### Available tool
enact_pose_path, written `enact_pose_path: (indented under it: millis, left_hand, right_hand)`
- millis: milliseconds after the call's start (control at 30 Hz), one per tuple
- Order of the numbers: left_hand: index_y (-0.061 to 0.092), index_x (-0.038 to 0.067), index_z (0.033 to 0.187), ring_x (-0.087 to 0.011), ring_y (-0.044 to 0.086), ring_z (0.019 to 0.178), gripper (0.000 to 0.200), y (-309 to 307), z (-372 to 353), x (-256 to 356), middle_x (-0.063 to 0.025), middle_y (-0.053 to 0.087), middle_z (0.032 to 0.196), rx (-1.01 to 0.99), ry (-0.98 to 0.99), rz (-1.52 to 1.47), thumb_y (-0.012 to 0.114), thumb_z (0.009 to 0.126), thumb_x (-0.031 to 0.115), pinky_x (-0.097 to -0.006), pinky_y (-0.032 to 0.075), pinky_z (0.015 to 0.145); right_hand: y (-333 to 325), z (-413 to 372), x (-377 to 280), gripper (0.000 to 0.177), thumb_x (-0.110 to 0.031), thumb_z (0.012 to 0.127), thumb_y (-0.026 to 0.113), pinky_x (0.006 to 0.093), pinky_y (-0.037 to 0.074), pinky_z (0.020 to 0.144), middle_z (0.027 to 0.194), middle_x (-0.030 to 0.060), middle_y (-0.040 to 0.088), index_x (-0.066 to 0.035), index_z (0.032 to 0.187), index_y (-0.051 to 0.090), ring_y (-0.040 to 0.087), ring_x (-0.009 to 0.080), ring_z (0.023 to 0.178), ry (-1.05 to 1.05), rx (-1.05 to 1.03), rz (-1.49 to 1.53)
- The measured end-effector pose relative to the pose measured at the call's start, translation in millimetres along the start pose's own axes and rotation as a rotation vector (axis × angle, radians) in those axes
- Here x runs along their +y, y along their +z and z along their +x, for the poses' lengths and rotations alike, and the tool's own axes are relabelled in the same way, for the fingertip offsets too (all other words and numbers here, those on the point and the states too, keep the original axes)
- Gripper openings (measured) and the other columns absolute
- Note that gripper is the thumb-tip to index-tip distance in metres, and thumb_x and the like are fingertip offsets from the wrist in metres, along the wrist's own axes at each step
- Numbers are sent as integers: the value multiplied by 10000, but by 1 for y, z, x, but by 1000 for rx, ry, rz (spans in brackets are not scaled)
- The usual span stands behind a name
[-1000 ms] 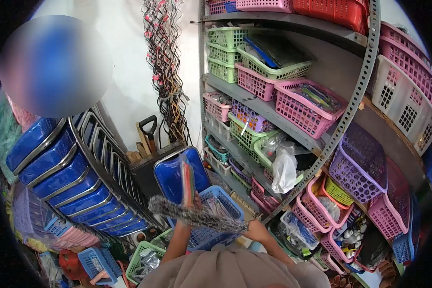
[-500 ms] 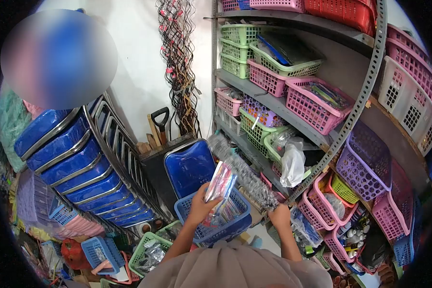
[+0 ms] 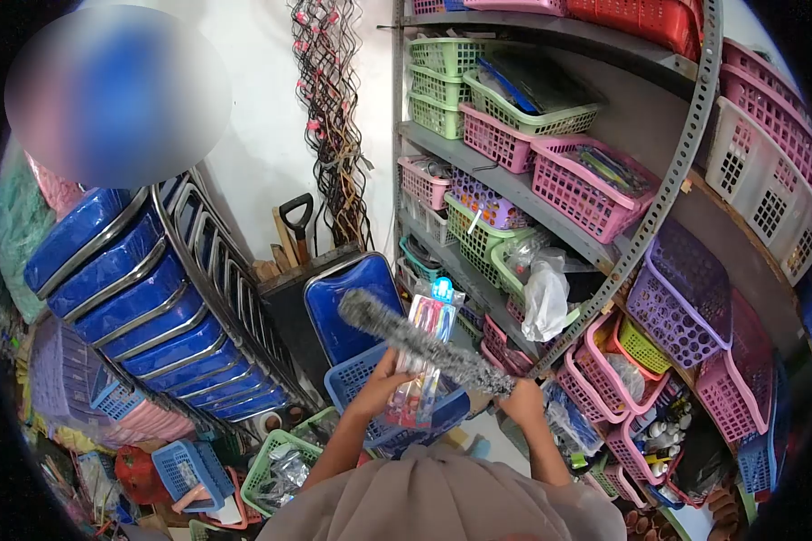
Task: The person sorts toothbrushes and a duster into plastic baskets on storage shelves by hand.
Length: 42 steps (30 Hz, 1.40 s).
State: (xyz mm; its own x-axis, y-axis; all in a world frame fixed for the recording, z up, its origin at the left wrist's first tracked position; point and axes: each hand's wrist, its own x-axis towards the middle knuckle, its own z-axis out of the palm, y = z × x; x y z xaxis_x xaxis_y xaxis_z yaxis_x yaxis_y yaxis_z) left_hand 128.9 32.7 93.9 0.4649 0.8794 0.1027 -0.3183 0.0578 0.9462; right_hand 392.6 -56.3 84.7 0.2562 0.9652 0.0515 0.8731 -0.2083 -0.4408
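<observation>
My left hand (image 3: 381,386) is closed on a clear plastic packet (image 3: 433,316) of slim, colourful, pen-like things, held up over a blue basket (image 3: 345,377). A bright blue piece shows at the packet's top end. In my right hand (image 3: 521,403) is the end of a fluffy grey duster (image 3: 406,338), whose long head slants up to the left and crosses in front of the packet. The basket stands at a blue chair (image 3: 352,302), and what lies in it is mostly hidden behind the packet and duster.
A tall stack of blue chairs (image 3: 140,307) rises at left. At right, metal shelving (image 3: 505,176) bears pink baskets (image 3: 586,194) and green ones, with a white plastic bag (image 3: 544,302) hanging out. A green basket (image 3: 275,478) of plastic packets sits low at left.
The duster has swung left and now passes across the packet. My left hand has turned the packet more upright, showing its face and blue top end.
</observation>
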Motion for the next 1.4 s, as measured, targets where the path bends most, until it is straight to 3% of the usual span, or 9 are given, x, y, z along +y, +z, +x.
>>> enact_pose_path:
  millis: [133, 233, 467, 600, 700, 867, 967, 1133, 1400]
  left_hand:
    - [258, 86, 1411, -215, 516, 1110, 620, 7, 0, 6, -126, 485, 1268, -5, 60, -15, 441, 819, 116, -334, 386, 959]
    - [498, 33, 1205, -279, 608, 927, 413, -48, 12, -67, -147, 579, 1113, -34, -257, -849, 478, 831, 207, -417, 510, 762]
    - [550, 2, 1094, -302, 614, 868, 398, 15, 19, -4, -165, 612, 1017, 261, -297, -913, 429, 855, 296, -413, 498, 798]
    - [371, -55, 1302, -426, 460, 1155, 609, 11, 41, -21, -260, 429, 1299, -26, -29, -970, 446, 874, 370, -537, 365, 982]
    - [338, -47, 1331, -460, 431, 1170, 626, 10, 40, -16, -255, 399, 1329, 182, -256, -1042, 418, 886, 387, -537, 313, 1025]
    - [396, -33, 1292, -408, 488, 1130, 571, 8, 64, -34, -244, 462, 1269, -170, -43, -1068, 423, 884, 365, -501, 375, 991]
    - [350, -46, 1326, -438, 472, 1133, 566, 7, 72, -30, -258, 440, 1289, 272, -227, -950, 394, 895, 319, -480, 348, 1013]
    - [327, 80, 1378, -382, 360, 1263, 617, 3, 89, -45, -178, 382, 1372, -119, -151, -1297, 414, 864, 410, -580, 323, 983]
    - [369, 78, 1347, -343, 447, 1184, 583, -4, 93, -45, -147, 442, 1325, 229, -18, -1187, 453, 851, 373, -547, 361, 952]
  right_hand:
    - [8, 0, 9, 373, -232, 588, 749, 456, 489, 712, 797, 279, 602, 59, 778, 614, 594, 421, 789, 69, 96, 122]
    - [12, -4, 15, 392, -293, 597, 749, 444, 499, 684, 743, 261, 606, 55, 730, 625, 607, 406, 743, -24, 18, 27]
    - [38, 4, 25, 454, -385, 622, 744, 440, 505, 681, 737, 244, 607, 48, 700, 631, 614, 387, 725, 2, 18, 27]
    - [20, 10, 20, 367, -266, 622, 744, 436, 501, 667, 699, 259, 605, 70, 702, 621, 610, 413, 721, -103, -29, -40]
    - [17, 19, 19, 376, -265, 609, 749, 442, 500, 657, 700, 261, 605, 75, 697, 614, 612, 413, 711, 42, -9, 32]
    - [4, 28, 18, 381, -260, 595, 755, 441, 502, 632, 686, 258, 603, 81, 684, 611, 614, 410, 685, -133, -88, -55]
    - [12, 43, 28, 393, -291, 598, 756, 450, 494, 651, 710, 260, 603, 63, 691, 613, 605, 408, 708, -48, -12, -8]
    - [20, 45, 24, 338, -274, 612, 716, 446, 508, 624, 688, 234, 607, 44, 694, 636, 616, 390, 689, -264, -76, -36]
    - [39, 55, 12, 367, -304, 626, 711, 435, 510, 654, 754, 223, 620, 20, 781, 639, 623, 372, 726, -194, -123, -38]
